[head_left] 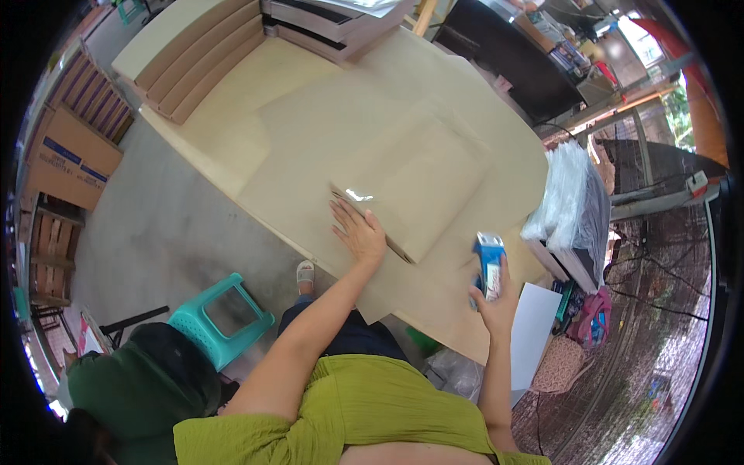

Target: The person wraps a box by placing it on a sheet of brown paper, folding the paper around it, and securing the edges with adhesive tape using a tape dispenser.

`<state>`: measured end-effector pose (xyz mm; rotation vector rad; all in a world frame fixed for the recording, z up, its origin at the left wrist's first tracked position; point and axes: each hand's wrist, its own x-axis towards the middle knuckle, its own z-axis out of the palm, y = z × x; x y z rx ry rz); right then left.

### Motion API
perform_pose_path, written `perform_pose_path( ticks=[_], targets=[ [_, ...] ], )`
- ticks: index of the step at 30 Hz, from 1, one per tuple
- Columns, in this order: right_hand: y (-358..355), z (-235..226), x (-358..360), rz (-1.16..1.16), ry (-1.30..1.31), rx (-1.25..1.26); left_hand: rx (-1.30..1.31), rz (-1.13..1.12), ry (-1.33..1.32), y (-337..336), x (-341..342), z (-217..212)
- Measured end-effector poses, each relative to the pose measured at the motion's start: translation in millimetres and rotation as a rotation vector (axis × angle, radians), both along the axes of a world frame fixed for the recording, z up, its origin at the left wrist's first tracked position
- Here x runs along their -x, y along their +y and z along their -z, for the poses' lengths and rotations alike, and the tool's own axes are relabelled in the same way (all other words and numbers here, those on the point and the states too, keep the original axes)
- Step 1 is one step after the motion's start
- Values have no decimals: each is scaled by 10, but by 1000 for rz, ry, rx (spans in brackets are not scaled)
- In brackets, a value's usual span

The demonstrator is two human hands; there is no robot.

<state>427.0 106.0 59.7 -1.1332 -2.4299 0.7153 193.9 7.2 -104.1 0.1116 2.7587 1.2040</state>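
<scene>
A flat packet wrapped in brown kraft paper (418, 174) lies at an angle on a larger brown sheet (298, 132) that covers much of the table. My left hand (360, 235) is at the packet's near left edge, fingers stretched and spread, pressing on it without gripping. A shiny strip, like clear tape, catches the light just beyond these fingertips. To the right of the packet, my right hand (496, 298) is wrapped round a blue and white handheld tape dispenser (490, 260), held above the table's near right part. The dispenser is slightly blurred.
Brown flat boxes (201, 58) are stacked at the table's far left, beside dark-edged stacks (333, 31). Plastic-wrapped stacks (570, 201) stand at the right, near a white sheet (535, 325) and a pink bag (593, 318). A teal stool (221, 322) stands on the floor at left.
</scene>
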Motion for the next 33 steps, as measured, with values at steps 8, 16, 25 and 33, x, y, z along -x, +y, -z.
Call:
perform_pose_path(
  ticks=[8,16,25,33],
  targets=[
    [-80,-312,2173,-561,-333,-50,-94,-144,-3,162,-45,-56],
    [14,-65,2911,-850,-586,-53,-149,-190,-24,174,-90,-120],
    [18,-368,2901,-997,-792,-120,-131,-240,-11,185,-91,-101],
    [260,-479,2237,-1024,-905,-123,-118,-238,-3,241,-100,-37]
  ],
)
